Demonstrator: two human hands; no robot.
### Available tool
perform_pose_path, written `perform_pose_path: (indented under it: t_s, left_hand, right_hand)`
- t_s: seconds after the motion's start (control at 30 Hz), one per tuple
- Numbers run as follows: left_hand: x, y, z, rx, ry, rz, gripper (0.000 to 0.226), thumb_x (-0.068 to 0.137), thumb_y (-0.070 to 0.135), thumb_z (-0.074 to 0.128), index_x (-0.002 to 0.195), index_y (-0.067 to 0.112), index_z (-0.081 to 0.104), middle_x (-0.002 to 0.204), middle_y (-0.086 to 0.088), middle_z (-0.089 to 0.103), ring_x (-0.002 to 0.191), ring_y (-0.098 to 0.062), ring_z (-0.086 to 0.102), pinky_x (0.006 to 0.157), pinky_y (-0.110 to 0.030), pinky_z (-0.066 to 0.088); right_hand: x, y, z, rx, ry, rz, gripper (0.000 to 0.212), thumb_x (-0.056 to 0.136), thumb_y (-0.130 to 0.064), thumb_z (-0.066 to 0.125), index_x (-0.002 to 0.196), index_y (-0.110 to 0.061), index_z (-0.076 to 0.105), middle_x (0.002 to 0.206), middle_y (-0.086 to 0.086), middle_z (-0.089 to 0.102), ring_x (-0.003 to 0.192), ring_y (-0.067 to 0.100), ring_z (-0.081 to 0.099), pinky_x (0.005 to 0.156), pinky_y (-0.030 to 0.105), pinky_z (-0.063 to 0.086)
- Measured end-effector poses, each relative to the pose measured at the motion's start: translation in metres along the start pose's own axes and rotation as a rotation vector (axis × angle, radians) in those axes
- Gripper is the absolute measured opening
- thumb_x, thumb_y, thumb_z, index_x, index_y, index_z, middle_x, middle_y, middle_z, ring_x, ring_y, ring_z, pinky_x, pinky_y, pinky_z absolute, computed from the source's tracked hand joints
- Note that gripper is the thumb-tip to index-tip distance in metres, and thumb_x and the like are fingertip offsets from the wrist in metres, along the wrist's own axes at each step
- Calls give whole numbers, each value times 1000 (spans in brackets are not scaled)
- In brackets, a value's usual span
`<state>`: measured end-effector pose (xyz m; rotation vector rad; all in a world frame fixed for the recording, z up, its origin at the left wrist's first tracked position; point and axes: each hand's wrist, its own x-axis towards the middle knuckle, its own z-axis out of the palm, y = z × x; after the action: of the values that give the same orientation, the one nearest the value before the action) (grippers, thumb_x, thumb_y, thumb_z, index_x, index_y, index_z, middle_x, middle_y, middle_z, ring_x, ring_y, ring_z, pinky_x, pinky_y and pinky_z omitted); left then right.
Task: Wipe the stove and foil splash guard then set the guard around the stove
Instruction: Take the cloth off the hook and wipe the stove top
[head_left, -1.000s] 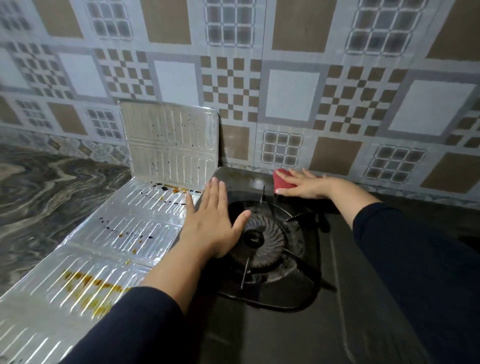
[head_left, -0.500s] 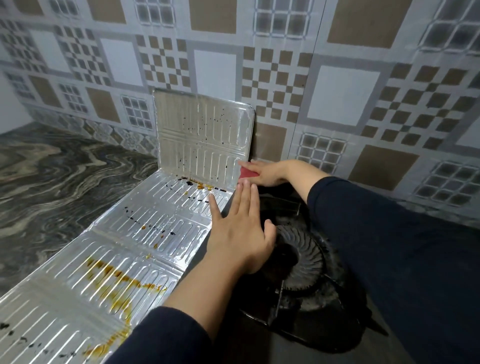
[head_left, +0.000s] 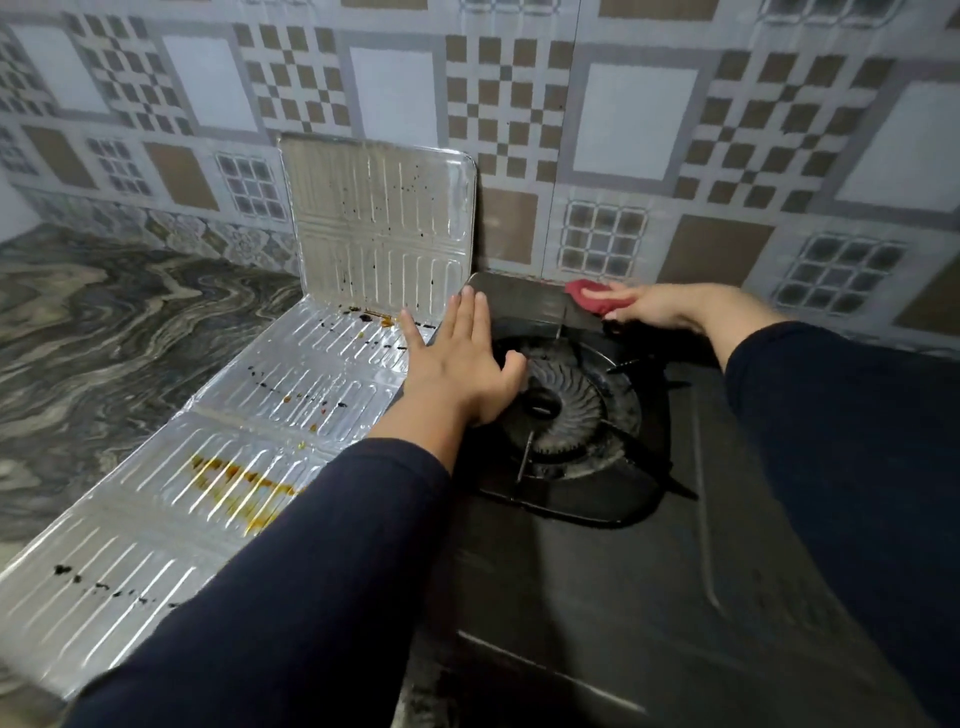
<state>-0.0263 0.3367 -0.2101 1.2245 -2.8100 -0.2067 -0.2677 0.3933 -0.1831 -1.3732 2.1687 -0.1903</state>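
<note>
Cloth (head_left: 597, 299) moved right, left hand (head_left: 460, 364) steady

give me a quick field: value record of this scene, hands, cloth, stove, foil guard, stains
left hand: flat, palm down on the stove's left edge beside the burner, holds nothing
right hand: presses a red cloth on the stove's back edge near the wall
stove: dark, single burner, pan supports in place
foil guard: left of the stove, mostly flat on the counter, end panel upright against the tiled wall
stains: dark specks and orange-brown streaks on the foil
guard around stove: not yet
</note>
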Motion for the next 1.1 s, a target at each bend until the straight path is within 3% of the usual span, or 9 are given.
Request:
perform_pose_path:
  t_s: [0.13, 0.47, 0.7, 0.9, 1.0, 1.1]
  left_hand:
    - [2, -1, 2, 35, 7, 4, 78, 92, 51, 21, 152, 10, -9, 161, -3, -13, 148, -13, -12, 111, -60, -16]
    - [2, -5, 1, 40, -6, 38, 78, 91, 51, 18, 152, 9, -7, 162, -6, -11, 149, -17, -10, 112, -64, -11]
    - [-2, -6, -2, -68, 1, 77, 80, 91, 55, 21, 153, 7, 1, 162, -8, -6, 149, -20, -8, 112, -64, -7]
    - [-19, -17, -21, -389, 45, 148, 69, 96, 48, 26, 153, 11, 15, 162, -4, 8, 149, -20, 6, 116, -59, -2]
    - [-36, -35, -26, -323, 52, 261, 62, 98, 44, 27, 152, 13, 19, 161, -5, 13, 149, -20, 9, 118, -54, 1]
    - [-53, -63, -26, -275, 32, 320, 58, 100, 41, 27, 151, 15, 23, 161, -2, 15, 149, -19, 12, 118, -53, 2]
  right_hand:
    - [-34, 25, 19, -92, 107, 134, 47, 103, -31, 29, 146, -46, 18, 160, -7, -8, 146, 27, -16, 114, 57, -13]
    - [-128, 21, 84, -113, 304, 323, 48, 101, -42, 22, 149, -40, 15, 161, -10, -1, 148, 19, -5, 116, 52, -7]
    - [-197, -29, 148, -111, 426, 411, 51, 101, -42, 20, 151, -36, 11, 161, -9, 1, 148, 17, -1, 118, 47, -3]
    - [-236, -91, 202, -88, 563, 506, 55, 99, -43, 24, 151, -28, 18, 161, -5, 12, 148, 18, 6, 119, 44, 2]
    - [-239, -131, 224, -107, 611, 506, 55, 99, -43, 25, 151, -25, 20, 160, -3, 17, 147, 19, 12, 118, 42, 7]
    - [-227, -176, 244, -150, 663, 393, 57, 96, -45, 22, 149, -26, 27, 158, -4, 25, 146, 18, 18, 117, 40, 12]
